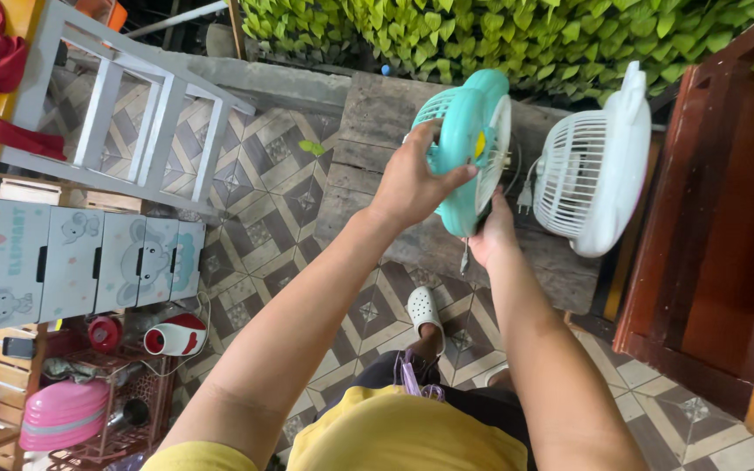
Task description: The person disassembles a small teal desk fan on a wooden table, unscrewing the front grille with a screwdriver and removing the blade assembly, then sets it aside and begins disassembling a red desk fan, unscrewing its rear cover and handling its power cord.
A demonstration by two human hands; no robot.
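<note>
My left hand (pixel 414 181) grips the rim of a small teal desk fan (pixel 469 144), held up over a worn wooden bench (pixel 377 131). Under the fan's base sits my right hand (pixel 492 234), closed on it from below; a thin metal tool tip pokes down from that hand, and I cannot tell how it is held. A white desk fan (pixel 595 166) stands on the bench just to the right, its plug (pixel 524 199) lying between the two fans.
A white stepladder (pixel 124 113) stands at left, with a small drawer cabinet (pixel 71 262) and a rack of kitchen items (pixel 106 384) below it. A brown wooden door (pixel 726 227) is at right, a green hedge (pixel 499 35) behind. Patterned floor tiles lie underfoot.
</note>
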